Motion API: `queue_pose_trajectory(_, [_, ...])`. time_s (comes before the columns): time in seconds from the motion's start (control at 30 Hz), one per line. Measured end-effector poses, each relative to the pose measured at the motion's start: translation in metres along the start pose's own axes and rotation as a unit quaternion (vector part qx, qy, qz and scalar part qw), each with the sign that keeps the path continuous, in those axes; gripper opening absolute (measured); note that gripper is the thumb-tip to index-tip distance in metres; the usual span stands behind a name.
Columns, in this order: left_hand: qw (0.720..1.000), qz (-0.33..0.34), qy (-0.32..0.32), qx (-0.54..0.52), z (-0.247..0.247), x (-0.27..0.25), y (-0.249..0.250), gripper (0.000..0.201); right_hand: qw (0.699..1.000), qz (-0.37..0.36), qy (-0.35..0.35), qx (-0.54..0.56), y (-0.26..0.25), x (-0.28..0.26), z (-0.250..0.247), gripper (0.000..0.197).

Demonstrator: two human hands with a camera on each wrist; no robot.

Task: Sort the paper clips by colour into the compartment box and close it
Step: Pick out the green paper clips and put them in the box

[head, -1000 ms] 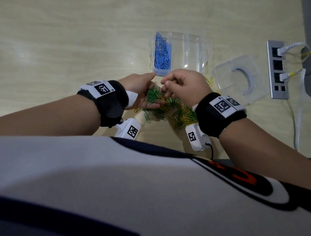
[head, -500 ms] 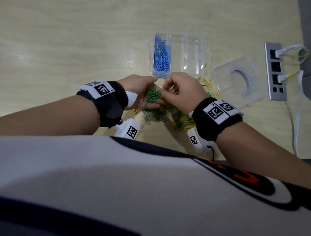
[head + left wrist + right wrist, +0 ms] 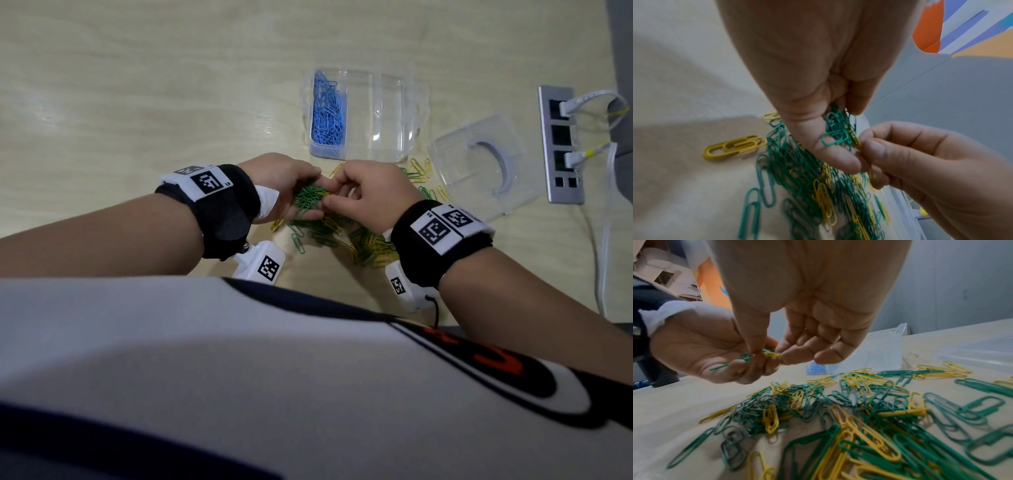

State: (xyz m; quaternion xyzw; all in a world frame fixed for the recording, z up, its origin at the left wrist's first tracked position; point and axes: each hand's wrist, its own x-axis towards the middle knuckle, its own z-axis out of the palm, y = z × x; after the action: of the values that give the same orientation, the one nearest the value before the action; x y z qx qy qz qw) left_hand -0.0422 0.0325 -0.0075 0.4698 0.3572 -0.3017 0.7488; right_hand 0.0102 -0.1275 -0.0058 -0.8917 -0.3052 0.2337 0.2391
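Cupped fingers of the left hand are gripping a bunch of green paper clips just above the wooden table, with the thumb closing over them. Just to its right, the right hand is pinching a yellow paper clip between thumb and forefinger at the edge of that green bunch, its other fingers loosely curled. Beneath and near both hands, a loose pile of green and yellow clips is lying on the table, spreading rightward towards a few stray yellow ones. Farther from the person, the clear compartment box is sitting open, with blue paper clips filling its leftmost compartment. To the right of the box, its clear lid is lying flat on the table, and beyond that a grey socket strip is holding two white plugs.
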Motion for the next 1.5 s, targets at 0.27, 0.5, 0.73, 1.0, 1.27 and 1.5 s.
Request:
queue_pose_trajectory(0.27, [1.000,-0.003,0.015,0.016,0.004,-0.002,-0.002,0.037,1.000,0.003,-0.004,-0.013,-0.001,0.001,0.000,0.009])
queue_pose_trajectory(0.5, [0.999,-0.004,0.031,0.023,0.001,0.000,-0.003,0.031,0.999,0.027,0.016,0.033,0.003,-0.002,-0.001,0.004])
queue_pose_trajectory(0.73, [0.998,0.002,0.011,0.059,0.002,-0.003,-0.003,0.026,0.994,0.034,0.051,0.086,0.000,-0.002,-0.001,0.007])
queue_pose_trajectory(1.0, [0.992,0.040,-0.003,0.121,-0.001,-0.006,-0.006,0.016,0.994,0.054,0.091,0.005,0.004,-0.001,-0.006,0.009])
queue_pose_trajectory(1.27, [0.994,0.008,0.043,0.099,-0.002,-0.004,-0.003,0.027,0.974,0.135,0.094,-0.154,0.020,-0.001,-0.006,0.015])
queue_pose_trajectory(1.5, [0.995,0.003,0.063,0.072,-0.008,-0.001,-0.003,0.030,0.981,0.117,0.030,-0.153,0.014,-0.001,0.012,0.023])
